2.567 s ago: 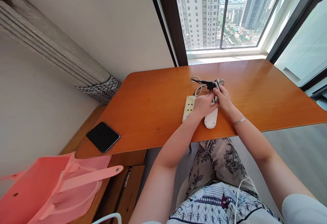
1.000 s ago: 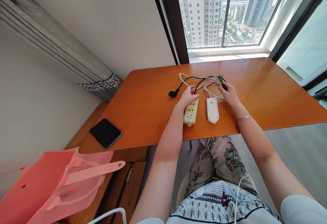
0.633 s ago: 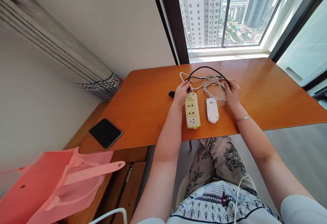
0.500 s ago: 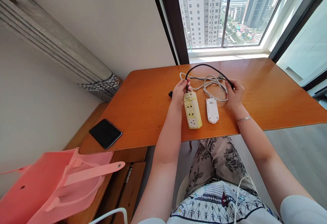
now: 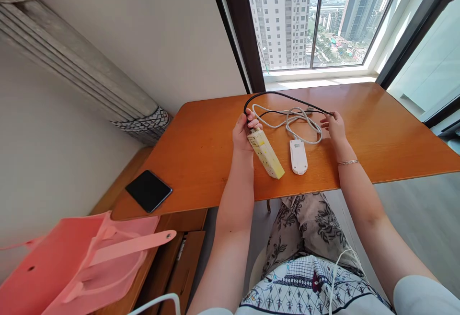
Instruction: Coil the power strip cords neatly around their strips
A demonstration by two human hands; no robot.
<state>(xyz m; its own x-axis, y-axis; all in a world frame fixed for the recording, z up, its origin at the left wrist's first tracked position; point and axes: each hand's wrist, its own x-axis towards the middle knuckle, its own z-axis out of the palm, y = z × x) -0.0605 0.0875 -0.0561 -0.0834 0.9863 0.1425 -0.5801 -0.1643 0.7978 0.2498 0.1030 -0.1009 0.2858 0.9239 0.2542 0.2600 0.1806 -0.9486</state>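
A yellowed power strip (image 5: 266, 154) stands tilted over the table near its front edge, its sockets turned partly away. My left hand (image 5: 245, 130) is closed around the black power cord (image 5: 278, 94) right at the strip's top end. From there the cord arches over to my right hand (image 5: 334, 125), whose fingers pinch it farther along. Between my hands, a white oblong device (image 5: 298, 157) lies flat on the table. Its white cable (image 5: 295, 120) is loosely coiled behind it, and part of the black cord passes by those coils.
The brown wooden table (image 5: 204, 152) carries a black phone (image 5: 148, 191) at its left front. A pink bag (image 5: 72, 262) hangs open below that corner, beside wooden drawers (image 5: 185, 267). A window (image 5: 318, 27) is behind the table.
My left hand has shifted slightly left and turned, tilting the power strip onto an edge. My right hand has moved slightly right, and the cord between my hands is stretched wider and flatter.
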